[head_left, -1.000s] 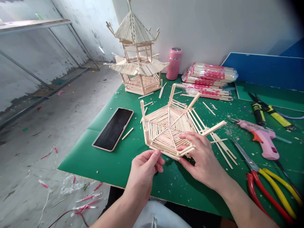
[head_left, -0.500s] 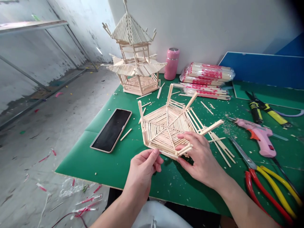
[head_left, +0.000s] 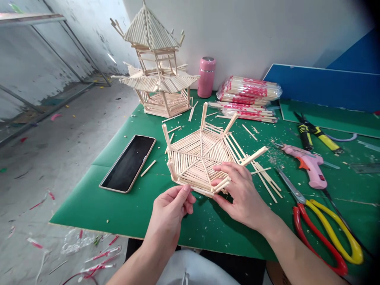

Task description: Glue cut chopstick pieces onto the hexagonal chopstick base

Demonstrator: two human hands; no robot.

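Note:
A hexagonal wooden-stick base (head_left: 192, 158) with upright corner posts is tilted slightly over the green table. My right hand (head_left: 237, 190) grips its near right corner, thumb below the rim and fingers over the inside by the post. At the near edge, my left hand (head_left: 175, 202) is closed in a pinch on the end of a thin wooden stick (head_left: 202, 192) lying along the rim. The stick's end is hidden by the thumb and fingers. Behind the base stands a two-tiered stick pagoda (head_left: 160, 83).
Left of the base lies a phone (head_left: 128, 163). To the right are loose sticks (head_left: 268, 182), a pink glue gun (head_left: 308, 162), scissors (head_left: 299, 198) and pliers (head_left: 317, 134). A pink flask (head_left: 207, 77) and bagged sticks (head_left: 249, 95) stand behind on the green table (head_left: 118, 213).
The camera view has turned a little to the right, so everything sits further left in the picture. Both hands keep nearly the same hold on the base and stick.

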